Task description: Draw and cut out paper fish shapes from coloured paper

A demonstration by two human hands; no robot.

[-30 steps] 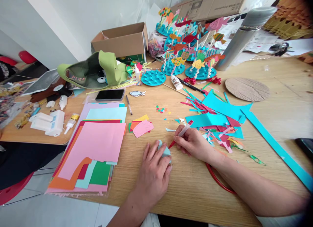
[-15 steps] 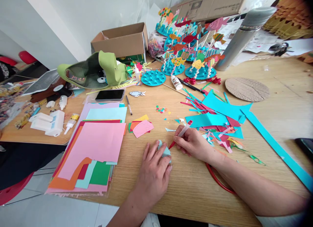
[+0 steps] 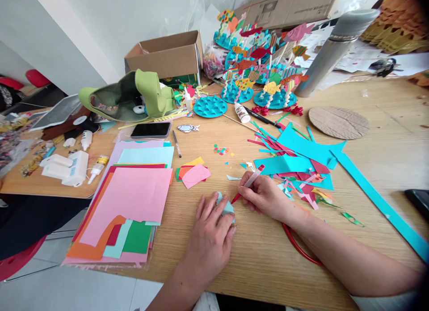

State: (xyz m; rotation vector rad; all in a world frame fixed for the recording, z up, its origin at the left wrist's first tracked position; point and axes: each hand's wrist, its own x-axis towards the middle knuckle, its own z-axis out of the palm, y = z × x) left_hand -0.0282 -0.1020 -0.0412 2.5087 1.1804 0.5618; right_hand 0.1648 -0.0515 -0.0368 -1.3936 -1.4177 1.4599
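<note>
We see printing on the big cardboard box (image 3: pixel 288 9) at the back, but it is too small to read, and so is the label on the white bottle (image 3: pixel 241 113). The worktop (image 3: pixel 268 271) is light brown wood, with a pale wall (image 3: pixel 100 16) behind it and pale floor tiles (image 3: pixel 100 288) down on the left. Our left hand (image 3: pixel 211 233) lies flat, fingers a little apart, pressing a small light blue paper (image 3: pixel 228 207) on the wood; that arm comes over the front edge. Our right hand (image 3: pixel 263 195) has its fingers wrapped around a red marker (image 3: pixel 250 182), tip at the paper's right side. Wood shows between our left hand and the paper stack (image 3: pixel 127 199). Bright scraps (image 3: pixel 295 163) crowd just past our right hand.
</note>
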